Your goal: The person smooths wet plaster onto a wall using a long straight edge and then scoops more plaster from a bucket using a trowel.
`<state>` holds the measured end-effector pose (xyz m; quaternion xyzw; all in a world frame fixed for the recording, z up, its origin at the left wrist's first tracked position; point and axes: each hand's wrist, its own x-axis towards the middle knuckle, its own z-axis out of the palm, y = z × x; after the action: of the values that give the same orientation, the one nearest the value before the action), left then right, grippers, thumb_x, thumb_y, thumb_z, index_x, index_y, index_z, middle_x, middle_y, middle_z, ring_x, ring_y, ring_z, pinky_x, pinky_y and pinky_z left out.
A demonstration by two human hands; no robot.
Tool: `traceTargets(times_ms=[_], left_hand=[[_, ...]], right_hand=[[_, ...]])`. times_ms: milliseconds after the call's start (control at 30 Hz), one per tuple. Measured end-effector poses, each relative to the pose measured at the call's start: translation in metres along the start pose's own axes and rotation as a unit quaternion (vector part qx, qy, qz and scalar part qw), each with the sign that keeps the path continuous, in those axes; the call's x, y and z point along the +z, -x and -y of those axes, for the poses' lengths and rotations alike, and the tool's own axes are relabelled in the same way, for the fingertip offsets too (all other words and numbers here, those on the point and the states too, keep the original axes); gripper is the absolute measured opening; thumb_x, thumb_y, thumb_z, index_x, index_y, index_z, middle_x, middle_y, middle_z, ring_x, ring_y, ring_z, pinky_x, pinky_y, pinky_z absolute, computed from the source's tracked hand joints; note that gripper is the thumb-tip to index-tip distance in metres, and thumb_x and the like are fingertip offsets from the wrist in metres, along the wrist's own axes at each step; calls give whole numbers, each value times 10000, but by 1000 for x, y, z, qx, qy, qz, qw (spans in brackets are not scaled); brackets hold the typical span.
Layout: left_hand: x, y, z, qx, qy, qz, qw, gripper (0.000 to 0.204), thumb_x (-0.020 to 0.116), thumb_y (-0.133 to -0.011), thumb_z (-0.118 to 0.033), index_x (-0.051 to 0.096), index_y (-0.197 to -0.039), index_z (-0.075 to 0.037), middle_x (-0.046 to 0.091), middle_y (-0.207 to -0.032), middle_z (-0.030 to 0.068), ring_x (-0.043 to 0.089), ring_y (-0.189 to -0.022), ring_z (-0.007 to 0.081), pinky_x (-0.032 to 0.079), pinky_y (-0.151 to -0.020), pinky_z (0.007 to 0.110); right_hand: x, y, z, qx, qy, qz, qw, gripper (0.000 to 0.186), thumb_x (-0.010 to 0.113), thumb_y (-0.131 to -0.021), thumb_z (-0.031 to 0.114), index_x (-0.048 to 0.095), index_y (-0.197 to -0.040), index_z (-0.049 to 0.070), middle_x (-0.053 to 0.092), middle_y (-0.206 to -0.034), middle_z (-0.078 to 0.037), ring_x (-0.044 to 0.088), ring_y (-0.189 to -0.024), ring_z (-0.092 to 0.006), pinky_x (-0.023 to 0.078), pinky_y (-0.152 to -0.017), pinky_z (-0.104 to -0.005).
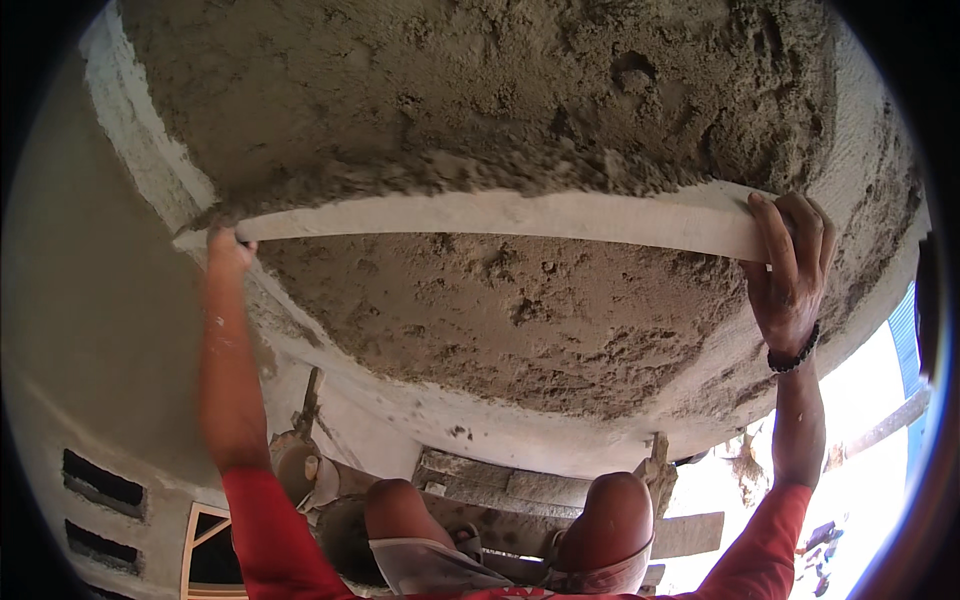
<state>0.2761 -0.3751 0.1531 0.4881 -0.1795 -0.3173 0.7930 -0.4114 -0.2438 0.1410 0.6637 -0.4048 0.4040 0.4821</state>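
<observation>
A long pale straightedge (500, 214) lies across the wall, its face against the rough grey plaster (490, 320). My left hand (231, 248) is wrapped round its left end, slightly blurred. At the other end my right hand (790, 255) grips the board, fingers over the top edge and a dark beaded bracelet on the wrist. Loose wet mortar (470, 172) is heaped along the board's upper edge. Above it the plaster is coarse and lumpy; below, it is flatter with pits and ragged patches. Both arms are stretched up and apart.
Smoother pale strips border the plaster at left (150, 130) and right. Below me are scaffold planks (560, 490), my bent knees, and a mortar-stained bucket (305, 470) at lower left. The left wall has dark slot openings (103, 484) and a wooden frame (188, 550). Bright daylight shows at right.
</observation>
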Motion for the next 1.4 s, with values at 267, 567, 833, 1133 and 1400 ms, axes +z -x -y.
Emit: traceTargets(times_ms=[267, 567, 833, 1133, 1400], left_hand=[[20, 151, 139, -94, -21, 16, 995, 233, 468, -879, -405, 512, -1008, -215, 538, -842, -5, 451, -615, 149, 291, -434, 284], [10, 210, 221, -39, -64, -47, 996, 386, 443, -909, -392, 482, -958, -10, 511, -748, 74, 459, -518, 190, 313, -362, 298], [32, 112, 113, -2, 8, -50, 999, 344, 427, -915, -361, 461, -1160, -122, 480, -977, 40, 407, -698, 149, 290, -500, 303], [13, 8, 4, 89, -20, -26, 995, 351, 360, -924, -220, 419, -1270, -240, 473, -1223, 7, 455, -1036, 215, 377, -796, 443], [-5, 35, 21, 15, 16, 12, 1000, 277, 342, -934, -219, 467, -1181, -237, 520, -1098, 19, 502, -941, 196, 426, -645, 387]], right_hand=[[-29, 134, -54, 16, 44, 140, 989, 324, 563, -833, 205, 523, -1141, 112, 494, -1076, -152, 455, -1051, -369, 379, -888, -513], [-33, 243, -63, 60, -39, 188, 980, 350, 557, -779, 102, 482, -1121, 76, 441, -1119, -181, 419, -1075, -401, 370, -880, -533], [-11, 103, -21, -11, 52, 30, 998, 420, 607, -723, -1, 498, -1121, 71, 499, -1049, -146, 471, -1030, -345, 397, -846, -497], [11, -14, 37, -14, 41, -33, 999, 573, 709, -608, -29, 546, -1134, 131, 534, -1029, -65, 505, -997, -255, 468, -812, -410], [-1, -5, 17, 5, 5, 15, 1000, 597, 694, -591, -64, 551, -1135, 134, 526, -1067, -62, 483, -1044, -265, 443, -864, -417]])
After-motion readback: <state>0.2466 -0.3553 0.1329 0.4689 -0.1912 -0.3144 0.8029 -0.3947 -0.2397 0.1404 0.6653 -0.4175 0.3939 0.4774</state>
